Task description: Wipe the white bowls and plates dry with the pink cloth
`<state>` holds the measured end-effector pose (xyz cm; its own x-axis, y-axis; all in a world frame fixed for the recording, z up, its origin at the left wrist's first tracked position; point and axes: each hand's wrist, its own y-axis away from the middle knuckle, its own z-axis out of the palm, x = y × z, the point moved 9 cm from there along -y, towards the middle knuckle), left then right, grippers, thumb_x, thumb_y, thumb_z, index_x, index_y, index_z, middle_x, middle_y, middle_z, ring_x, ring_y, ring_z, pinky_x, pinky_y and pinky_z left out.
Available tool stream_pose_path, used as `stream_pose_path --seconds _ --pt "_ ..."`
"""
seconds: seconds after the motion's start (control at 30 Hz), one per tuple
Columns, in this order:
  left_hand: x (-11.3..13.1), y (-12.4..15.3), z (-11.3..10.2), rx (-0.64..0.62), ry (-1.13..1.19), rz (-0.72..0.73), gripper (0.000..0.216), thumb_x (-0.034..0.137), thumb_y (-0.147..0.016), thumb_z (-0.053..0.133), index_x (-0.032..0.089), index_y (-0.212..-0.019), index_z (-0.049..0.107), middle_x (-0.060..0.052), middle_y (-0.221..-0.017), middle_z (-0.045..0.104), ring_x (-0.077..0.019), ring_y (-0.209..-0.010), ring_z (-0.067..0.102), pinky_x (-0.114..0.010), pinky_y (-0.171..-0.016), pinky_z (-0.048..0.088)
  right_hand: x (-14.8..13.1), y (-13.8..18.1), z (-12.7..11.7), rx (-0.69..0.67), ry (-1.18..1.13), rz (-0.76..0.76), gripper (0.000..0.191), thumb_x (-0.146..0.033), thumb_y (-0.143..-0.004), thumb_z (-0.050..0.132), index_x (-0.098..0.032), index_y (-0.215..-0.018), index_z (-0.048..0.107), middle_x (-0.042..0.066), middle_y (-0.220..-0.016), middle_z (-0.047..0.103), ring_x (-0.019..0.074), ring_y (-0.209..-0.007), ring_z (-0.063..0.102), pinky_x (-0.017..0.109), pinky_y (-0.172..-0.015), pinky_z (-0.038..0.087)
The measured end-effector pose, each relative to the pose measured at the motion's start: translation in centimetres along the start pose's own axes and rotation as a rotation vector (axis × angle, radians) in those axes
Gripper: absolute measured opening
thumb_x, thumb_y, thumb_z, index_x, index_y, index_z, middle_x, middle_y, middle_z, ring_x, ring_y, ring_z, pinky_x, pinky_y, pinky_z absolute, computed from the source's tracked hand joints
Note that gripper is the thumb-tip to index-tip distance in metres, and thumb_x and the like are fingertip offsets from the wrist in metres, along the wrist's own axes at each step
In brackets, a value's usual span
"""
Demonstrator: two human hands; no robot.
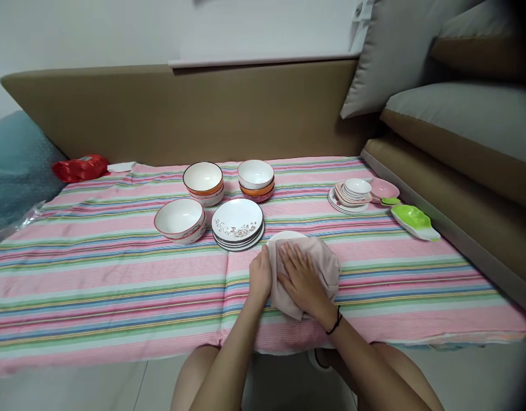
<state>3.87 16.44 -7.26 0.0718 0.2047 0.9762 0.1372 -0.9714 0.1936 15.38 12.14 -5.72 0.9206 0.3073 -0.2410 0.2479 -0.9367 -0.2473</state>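
Note:
A pinkish-beige cloth (327, 264) is draped over a white plate (287, 234), whose far rim shows above it. My left hand (260, 275) is closed around the plate's left edge. Fingers stretched and spread, my right hand (303, 279) lies flat on top of the cloth, over the middle of the plate. Just left of the plate is a stack of white plates (237, 220) with dark rims and a brown flower pattern. The cloth hides most of the plate under my hands.
Stacked bowls stand behind: a red-rimmed pair (179, 218), a dark-rimmed stack (203, 177) and another stack (256, 174). Small dishes (351, 194), a pink bowl (383, 189) and a green leaf-shaped dish (412, 220) sit right. A red package (81, 168) lies far left on the striped cloth (117, 274).

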Motion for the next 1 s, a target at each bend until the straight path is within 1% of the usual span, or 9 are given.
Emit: stream_pose_path --seconds 0.07,0.17,0.23,0.3,0.4,0.5,0.63,0.87,1.0 --pt "1.9 0.0 -1.5 0.060 -0.329 0.120 0.046 0.051 -0.088 0.043 0.019 -0.064 0.065 -0.010 -0.068 0.066 -0.0278 -0.076 0.062 -0.036 -0.080 0.041 -0.1 -0.3 0.0 -0.016 -0.033 0.001 0.057 -0.041 -0.094 0.038 -0.019 -0.145 0.029 0.008 -0.151 0.028 0.0290 -0.140 0.019 0.056 -0.110 0.022" --pt "4.5 0.2 -2.4 0.076 -0.642 0.346 0.028 0.038 -0.088 0.047 0.019 -0.086 0.067 -0.010 -0.084 0.067 -0.0263 -0.081 0.061 -0.036 -0.078 0.042 0.2 -0.7 0.1 -0.033 -0.137 0.023 0.050 -0.038 -0.094 0.039 -0.019 -0.140 0.039 0.008 -0.147 0.036 0.0289 -0.138 0.024 0.056 -0.110 0.020" --pt "6.1 1.0 -1.2 -0.044 -0.707 0.578 0.025 0.025 -0.088 0.045 0.017 -0.101 0.065 -0.012 -0.099 0.065 -0.0249 -0.092 0.059 -0.037 -0.082 0.043 1.4 -0.9 -0.4 0.014 -0.256 0.092 0.043 -0.034 -0.096 0.035 -0.018 -0.134 0.046 0.008 -0.142 0.044 0.0266 -0.136 0.030 0.054 -0.110 0.022" --pt "6.8 2.5 0.8 -0.256 -0.722 0.801 0.028 0.016 -0.087 0.042 0.017 -0.106 0.063 -0.012 -0.108 0.062 -0.0239 -0.103 0.055 -0.039 -0.089 0.043 3.0 -1.0 -1.0 0.106 -0.355 0.164 0.039 -0.030 -0.096 0.031 -0.018 -0.127 0.053 0.009 -0.136 0.050 0.0248 -0.134 0.035 0.054 -0.111 0.022" --pt "6.3 4.5 3.3 -0.510 -0.770 0.969 0.034 0.008 -0.083 0.041 0.018 -0.109 0.061 -0.010 -0.111 0.061 -0.0240 -0.115 0.049 -0.043 -0.099 0.039 4.2 -0.9 -1.6 0.191 -0.399 0.148 0.039 -0.020 -0.094 0.029 -0.018 -0.120 0.057 0.009 -0.132 0.054 0.0238 -0.133 0.036 0.055 -0.110 0.025" --pt "5.2 5.0 4.5 -0.599 -0.867 0.958 0.031 0.006 -0.082 0.042 0.017 -0.104 0.062 -0.010 -0.099 0.063 -0.0249 -0.107 0.052 -0.044 -0.094 0.042 3.7 -1.0 -0.7 0.121 -0.354 0.068 0.044 -0.013 -0.091 0.028 -0.018 -0.127 0.054 0.009 -0.135 0.051 0.0217 -0.133 0.036 0.050 -0.108 0.032" --pt "5.0 4.5 4.3 -0.593 -0.924 0.906 0.027 0.008 -0.083 0.042 0.017 -0.097 0.064 -0.009 -0.087 0.061 -0.0241 -0.090 0.052 -0.040 -0.082 0.044 2.4 -0.8 0.8 -0.033 -0.133 0.012 0.044 -0.021 -0.094 0.034 -0.022 -0.137 0.044 0.007 -0.148 0.035 0.0251 -0.138 0.026 0.052 -0.108 0.029" --pt "6.9 3.9 -0.4 -0.502 -0.790 0.796 0.023 0.010 -0.087 0.041 0.018 -0.086 0.062 -0.006 -0.088 0.057 -0.0212 -0.090 0.049 -0.034 -0.080 0.042 2.5 -1.1 -0.3 -0.022 0.022 0.043 0.057 -0.049 -0.094 0.036 -0.021 -0.143 0.034 0.009 -0.152 0.025 0.0287 -0.140 0.017 0.053 -0.111 0.019" --pt "5.7 3.3 -2.4 -0.456 -0.846 0.727 0.025 0.000 -0.074 0.043 0.017 -0.081 0.060 -0.007 -0.090 0.058 -0.0228 -0.093 0.049 -0.036 -0.082 0.042 2.9 -1.4 -0.7 0.018 0.061 0.058 0.062 -0.053 -0.091 0.041 -0.020 -0.143 0.034 0.010 -0.152 0.025 0.0291 -0.140 0.017 0.053 -0.112 0.015"
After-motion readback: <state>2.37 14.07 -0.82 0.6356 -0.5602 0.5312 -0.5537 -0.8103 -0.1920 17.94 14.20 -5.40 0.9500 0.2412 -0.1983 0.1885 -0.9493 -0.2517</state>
